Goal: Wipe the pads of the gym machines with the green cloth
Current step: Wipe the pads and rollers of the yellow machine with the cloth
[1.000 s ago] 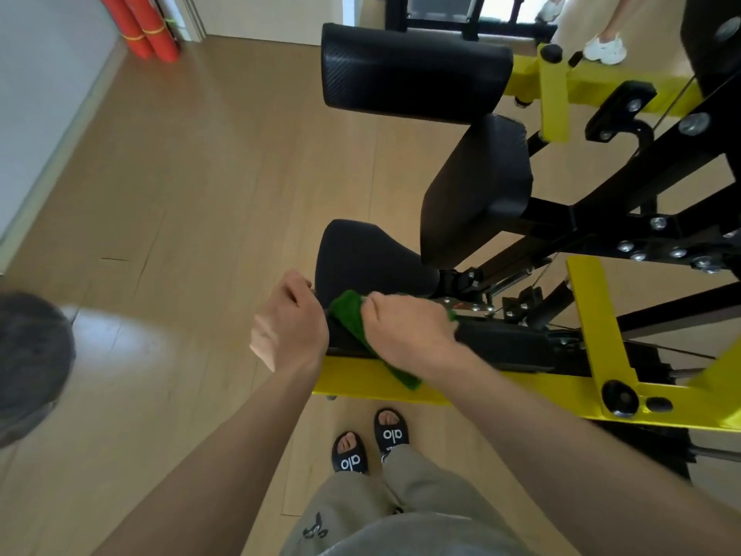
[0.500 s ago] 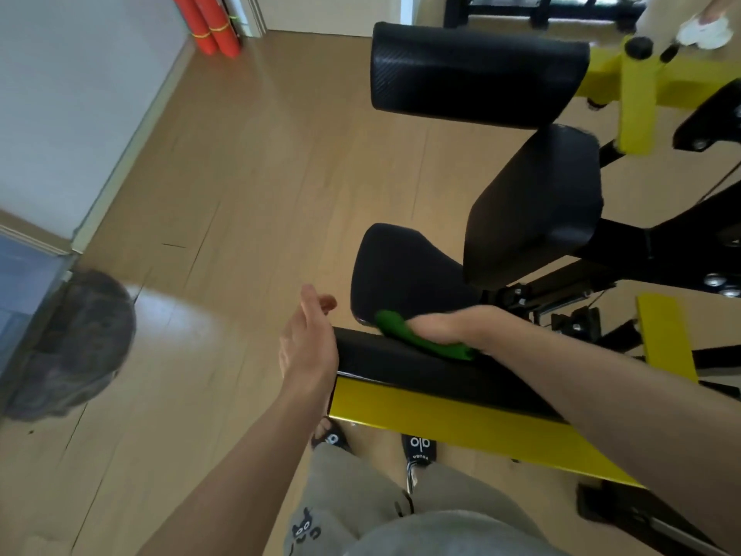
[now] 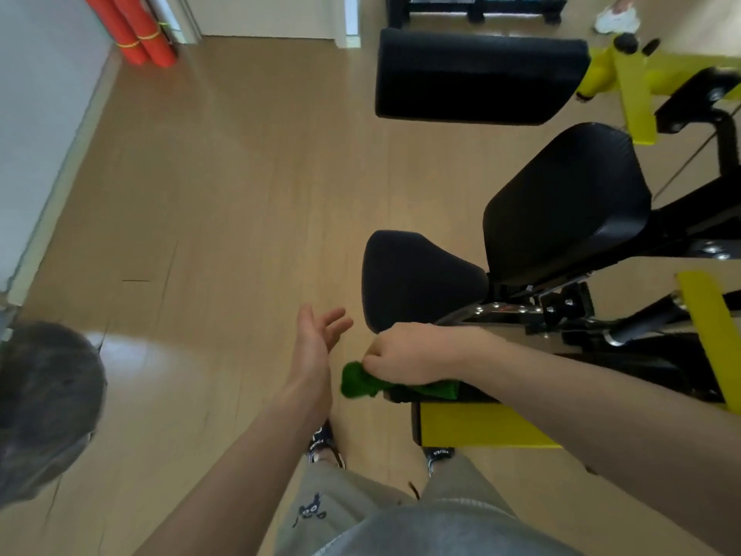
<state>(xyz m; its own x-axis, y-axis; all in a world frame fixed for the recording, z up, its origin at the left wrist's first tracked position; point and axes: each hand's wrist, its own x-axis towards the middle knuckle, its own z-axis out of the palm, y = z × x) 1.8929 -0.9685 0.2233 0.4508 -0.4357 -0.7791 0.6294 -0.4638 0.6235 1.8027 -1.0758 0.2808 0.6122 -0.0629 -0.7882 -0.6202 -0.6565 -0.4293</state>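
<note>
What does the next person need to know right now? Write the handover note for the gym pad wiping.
Right hand: grips the green cloth at the near end of the machine, on the low black pad above the yellow frame.
Left hand: open, palm up, in the air beside the cloth, holding nothing.
Done: cannot tell from this view which pads are finished.
Left, as far as the view shows: the seat pad, the back pad and the long roller pad have no cloth on them now; wipe each in turn.
</note>
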